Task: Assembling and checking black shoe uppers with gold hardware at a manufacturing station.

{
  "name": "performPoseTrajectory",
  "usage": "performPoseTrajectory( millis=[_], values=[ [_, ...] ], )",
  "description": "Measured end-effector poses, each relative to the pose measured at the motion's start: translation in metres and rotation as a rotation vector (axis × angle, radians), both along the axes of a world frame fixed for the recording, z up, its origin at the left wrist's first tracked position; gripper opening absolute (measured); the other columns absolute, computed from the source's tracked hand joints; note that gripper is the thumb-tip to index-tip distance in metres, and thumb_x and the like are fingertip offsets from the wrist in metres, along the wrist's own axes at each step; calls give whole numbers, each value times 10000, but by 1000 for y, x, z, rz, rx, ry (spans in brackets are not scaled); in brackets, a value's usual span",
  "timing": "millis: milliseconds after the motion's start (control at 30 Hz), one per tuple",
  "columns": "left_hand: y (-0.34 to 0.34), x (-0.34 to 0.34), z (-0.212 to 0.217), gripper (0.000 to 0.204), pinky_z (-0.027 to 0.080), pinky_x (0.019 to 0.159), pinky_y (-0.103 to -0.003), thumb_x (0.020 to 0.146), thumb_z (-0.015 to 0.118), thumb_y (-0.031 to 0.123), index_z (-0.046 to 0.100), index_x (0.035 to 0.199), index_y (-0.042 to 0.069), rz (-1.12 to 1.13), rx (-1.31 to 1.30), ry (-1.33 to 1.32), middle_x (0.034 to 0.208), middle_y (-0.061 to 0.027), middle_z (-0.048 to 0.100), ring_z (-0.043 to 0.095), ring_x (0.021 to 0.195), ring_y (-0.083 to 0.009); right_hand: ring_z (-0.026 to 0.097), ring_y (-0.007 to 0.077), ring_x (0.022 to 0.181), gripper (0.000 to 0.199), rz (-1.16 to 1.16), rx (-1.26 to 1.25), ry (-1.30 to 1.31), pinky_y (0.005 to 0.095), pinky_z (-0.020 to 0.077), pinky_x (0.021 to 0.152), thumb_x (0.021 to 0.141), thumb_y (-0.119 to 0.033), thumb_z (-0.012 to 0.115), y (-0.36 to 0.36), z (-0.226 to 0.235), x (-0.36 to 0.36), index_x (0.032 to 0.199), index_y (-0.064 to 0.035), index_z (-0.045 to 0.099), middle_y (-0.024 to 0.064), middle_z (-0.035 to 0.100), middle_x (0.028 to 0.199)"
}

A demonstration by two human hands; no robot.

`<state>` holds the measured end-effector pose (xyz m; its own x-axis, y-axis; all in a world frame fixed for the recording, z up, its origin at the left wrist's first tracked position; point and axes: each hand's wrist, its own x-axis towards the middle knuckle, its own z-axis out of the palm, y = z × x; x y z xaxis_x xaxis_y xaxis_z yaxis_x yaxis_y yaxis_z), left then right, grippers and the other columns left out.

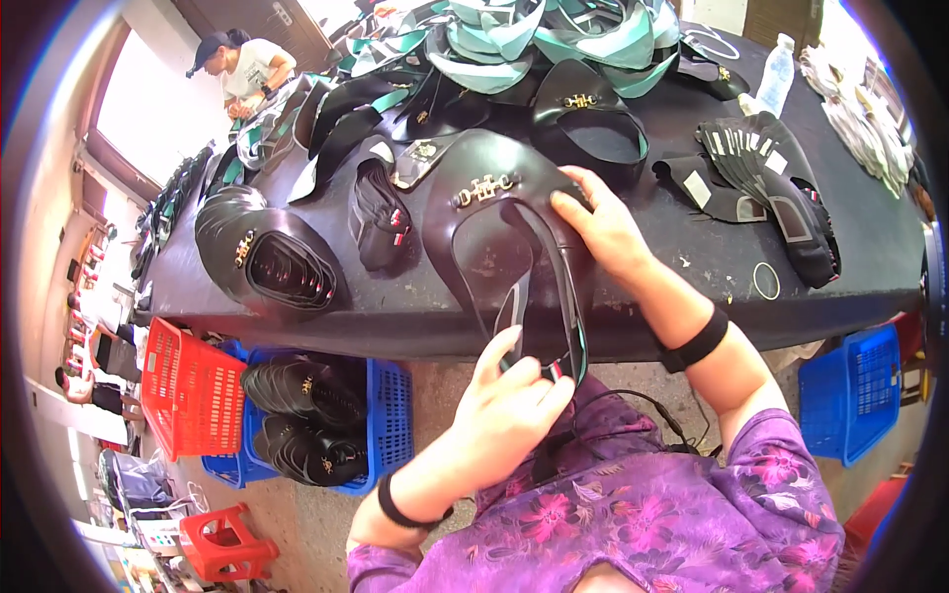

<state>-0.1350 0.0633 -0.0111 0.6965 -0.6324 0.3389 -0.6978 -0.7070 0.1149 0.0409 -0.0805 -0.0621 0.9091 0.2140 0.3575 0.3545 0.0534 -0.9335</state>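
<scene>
A black shoe upper [463, 232] with a gold metal buckle [484, 190] is held up over the table's near edge. My right hand [601, 225] is closed on its right side, thumb on the outer face near the buckle. Lower down, my left hand [506, 403] is closed on the heel end, where a small striped tab and a teal lining edge show. The fingertips behind the upper are hidden. Just left of the upper lies a bundle of dark heel pieces [381, 217]. Farther left sits a nested stack of black uppers [262, 252].
Teal-lined uppers [484, 49] pile up at the back. Fanned dark pieces [756, 178], a clear bottle [777, 74] and white gloves [865, 124] lie to the right. A red basket [193, 390] and blue crates [390, 420] [850, 395] stand below the table. Another person [242, 69] works at far left.
</scene>
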Motion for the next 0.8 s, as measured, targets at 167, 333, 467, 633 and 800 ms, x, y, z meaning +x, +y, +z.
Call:
performPoseTrajectory(
  millis=[167, 333, 467, 633, 800],
  values=[
    [4, 29, -20, 254, 196, 978, -470, 581, 700, 290, 581, 727, 119, -28, -76, 44, 595, 25, 482, 500, 709, -140, 367, 272, 1168, 572, 297, -622, -757, 420, 270, 965, 600, -291, 716, -39, 44, -37, 1093, -78, 517, 110, 505, 1031],
    [14, 48, -26, 462, 198, 941, -442, 491, 693, 500, 552, 702, 114, 89, -229, -50, 765, -4, 515, 476, 893, -192, 445, 222, 1045, 296, 625, -963, -951, 433, 264, 978, 560, -287, 702, -31, 59, -74, 744, -82, 595, 49, 536, 901],
    [26, 60, -21, 498, 235, 900, -397, 507, 717, 466, 593, 815, 96, -38, -211, 110, 897, -20, 542, 444, 992, -220, 478, 191, 891, 212, 793, -941, -888, 396, 292, 917, 585, -279, 688, -26, 52, -63, 665, -100, 605, 19, 520, 756],
    [61, 84, -12, 133, 320, 886, -340, 758, 573, 68, 619, 883, 80, -90, -216, 381, 940, -15, 587, 451, 959, -225, 483, 182, 842, 200, 867, -924, -761, 405, 255, 925, 647, -285, 671, -29, 52, -60, 639, -97, 604, 1, 514, 680],
    [52, 105, 3, 177, 384, 841, -332, 737, 565, 31, 618, 905, 46, -269, -58, 572, 910, -73, 601, 492, 917, -252, 477, 180, 843, 209, 881, -911, -753, 406, 253, 923, 630, -282, 683, -29, 50, -57, 636, -91, 597, 0, 510, 681]
  ],
)
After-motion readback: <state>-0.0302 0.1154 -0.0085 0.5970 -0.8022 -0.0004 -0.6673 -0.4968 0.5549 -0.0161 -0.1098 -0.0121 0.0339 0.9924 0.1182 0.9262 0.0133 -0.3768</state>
